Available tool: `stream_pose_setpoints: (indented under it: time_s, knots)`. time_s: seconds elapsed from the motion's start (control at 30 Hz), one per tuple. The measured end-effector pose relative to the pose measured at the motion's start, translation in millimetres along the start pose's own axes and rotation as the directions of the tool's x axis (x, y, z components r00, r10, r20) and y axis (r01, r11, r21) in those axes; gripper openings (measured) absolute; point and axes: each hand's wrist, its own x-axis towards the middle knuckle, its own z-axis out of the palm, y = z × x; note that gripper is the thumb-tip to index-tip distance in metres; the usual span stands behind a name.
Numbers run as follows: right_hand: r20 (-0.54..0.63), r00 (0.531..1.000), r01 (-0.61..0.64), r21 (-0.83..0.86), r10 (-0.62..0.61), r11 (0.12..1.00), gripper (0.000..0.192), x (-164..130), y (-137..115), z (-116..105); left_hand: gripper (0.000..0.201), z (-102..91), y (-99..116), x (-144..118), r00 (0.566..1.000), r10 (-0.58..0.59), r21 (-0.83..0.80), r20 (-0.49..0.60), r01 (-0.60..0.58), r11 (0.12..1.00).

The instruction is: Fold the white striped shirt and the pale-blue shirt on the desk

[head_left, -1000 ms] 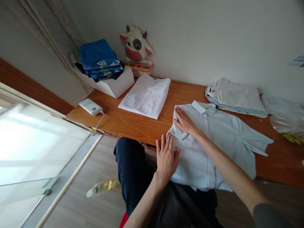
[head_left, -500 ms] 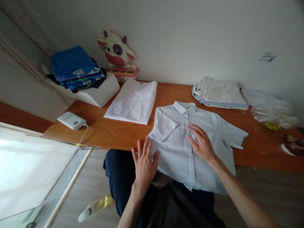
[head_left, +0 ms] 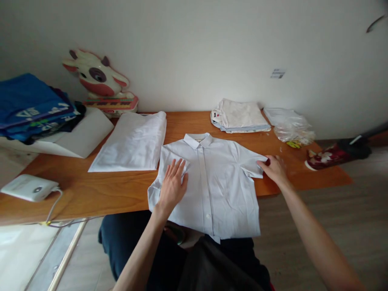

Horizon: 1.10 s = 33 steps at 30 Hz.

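Note:
A white short-sleeved button-up shirt (head_left: 212,182) lies front side up across the wooden table, collar toward the wall, its hem hanging over the near edge onto my lap. The sleeve on the left is folded inward over the shirt's front. My left hand (head_left: 174,186) rests flat on that folded sleeve with its fingers stretched out. Out at the right, my right hand (head_left: 274,169) pinches the cuff of the other sleeve (head_left: 250,159) between thumb and fingers. That sleeve still spreads outward from the shoulder.
Left of the shirt lies a folded white cloth (head_left: 130,141). A cow-shaped toy keyboard (head_left: 100,81), a box (head_left: 75,137) bearing blue clothes (head_left: 33,105) and a white corded device (head_left: 30,188) stand farther left. Folded garments (head_left: 242,115), plastic bags (head_left: 294,127) and a dark red umbrella (head_left: 330,155) lie right.
My right hand has moved from the shirt's middle to the right sleeve's cuff and closed on it. My left hand has moved up onto the folded sleeve. The view has swung right.

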Motion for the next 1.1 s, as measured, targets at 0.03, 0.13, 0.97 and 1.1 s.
stream_pose_setpoints:
  time_s: [0.03,0.13,0.97,1.1]
  knots:
    - [0.026,0.999,0.024,0.078,-0.026,0.997,0.046,9.2,-9.5,-1.1,0.058,6.6,-8.2,12.5,1.000,-0.011,0.042,0.012,0.010,0.999]
    - [0.013,0.998,0.049,0.366,-0.058,0.929,0.030,23.9,-47.8,-17.3,0.064,25.0,-33.7,35.9,0.997,-0.065,0.152,0.035,0.059,0.987]
    - [-0.111,0.978,0.198,0.250,-0.175,0.948,0.033,-111.4,-65.3,-5.1,0.061,121.5,144.9,103.6,0.901,0.366,-0.151,0.232,-0.339,0.929]
    - [-0.108,0.947,0.317,0.129,-0.304,0.940,0.049,-105.1,-70.0,-2.3,0.065,129.1,143.9,102.2,0.901,0.388,-0.132,0.196,-0.367,0.921]
